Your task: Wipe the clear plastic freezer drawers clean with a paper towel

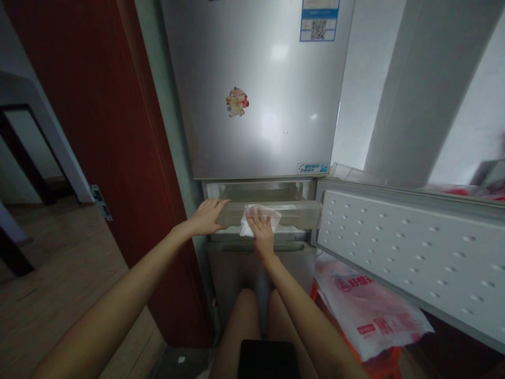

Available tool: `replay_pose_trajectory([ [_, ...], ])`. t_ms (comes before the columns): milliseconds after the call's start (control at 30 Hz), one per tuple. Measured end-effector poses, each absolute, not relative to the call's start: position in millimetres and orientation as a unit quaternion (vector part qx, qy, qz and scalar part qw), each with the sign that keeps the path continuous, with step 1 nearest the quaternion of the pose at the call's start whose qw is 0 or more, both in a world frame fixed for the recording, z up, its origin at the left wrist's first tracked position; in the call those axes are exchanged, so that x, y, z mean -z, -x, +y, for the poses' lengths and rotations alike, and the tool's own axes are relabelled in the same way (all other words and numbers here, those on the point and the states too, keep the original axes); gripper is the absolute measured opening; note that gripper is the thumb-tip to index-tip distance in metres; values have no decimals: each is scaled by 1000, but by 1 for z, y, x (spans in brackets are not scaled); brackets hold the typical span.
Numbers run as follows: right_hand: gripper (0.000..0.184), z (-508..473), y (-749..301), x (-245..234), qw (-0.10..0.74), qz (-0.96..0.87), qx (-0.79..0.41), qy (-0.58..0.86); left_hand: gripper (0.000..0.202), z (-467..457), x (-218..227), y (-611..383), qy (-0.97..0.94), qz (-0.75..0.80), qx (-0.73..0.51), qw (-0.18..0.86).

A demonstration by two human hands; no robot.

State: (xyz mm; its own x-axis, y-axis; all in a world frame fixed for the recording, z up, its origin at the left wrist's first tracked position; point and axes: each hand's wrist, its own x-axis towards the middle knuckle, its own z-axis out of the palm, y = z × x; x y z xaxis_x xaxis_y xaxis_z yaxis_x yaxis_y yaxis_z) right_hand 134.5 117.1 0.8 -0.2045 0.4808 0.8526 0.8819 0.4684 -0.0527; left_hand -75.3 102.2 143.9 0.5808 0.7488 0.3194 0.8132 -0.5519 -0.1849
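Observation:
A translucent drawer juts out of the middle compartment of a silver refrigerator. My left hand grips the drawer's left front corner, its fingers bent over the top edge. Against the front of the same drawer, my right hand presses a thin white tissue; its fingers are slightly apart and pointing up. The tissue spreads out on both sides of the fingers. What the drawer holds cannot be made out.
The compartment's white-lined door swings out to the right. Below it, a printed plastic bag lies on a red stool. A brown wooden door stands close on the left. Another closed drawer front is underneath, before my knees.

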Motion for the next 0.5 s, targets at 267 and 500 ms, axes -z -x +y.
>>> replay_pose_trajectory([
  [267,48,118,-94,-11,367,-795,231,424,80,108,-140,78,874,-444,110,164],
  [500,45,121,-108,0,363,-821,273,345,80,108,-140,77,875,-440,107,168],
])
